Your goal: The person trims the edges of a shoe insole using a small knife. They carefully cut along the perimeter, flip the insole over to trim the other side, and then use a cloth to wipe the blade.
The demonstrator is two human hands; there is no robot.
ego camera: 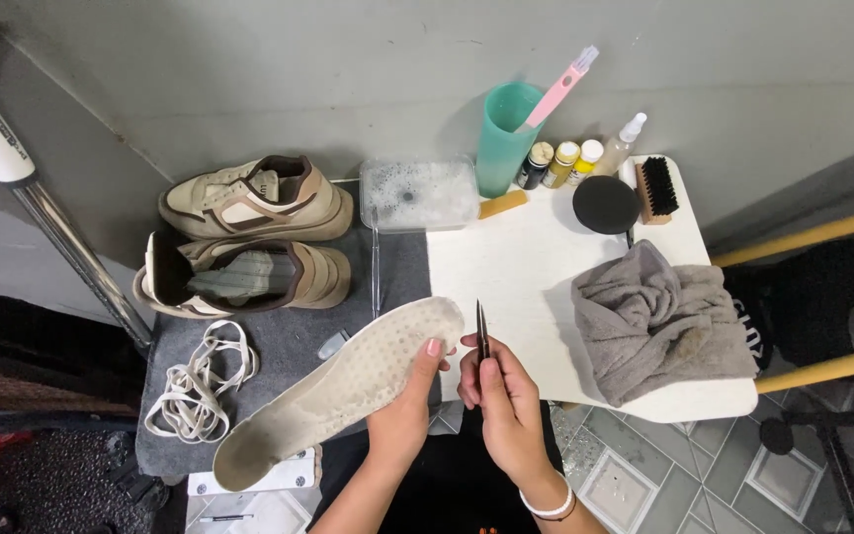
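My left hand grips a worn whitish shoe insole, underside up, slanting from lower left to upper right over the table's near edge. Just to its right, my right hand holds thin dark tweezers upright, their tips apart from the insole. A white band circles my right wrist. Two beige and brown sneakers lie on their sides on a grey mat at the back left. A tangle of cream laces sits in front of them.
On the white table: a crumpled grey towel, a clear tub of soapy water, a teal cup holding a pink brush, small bottles, a black round lid and a wooden brush. Grey wall behind, tiled floor below.
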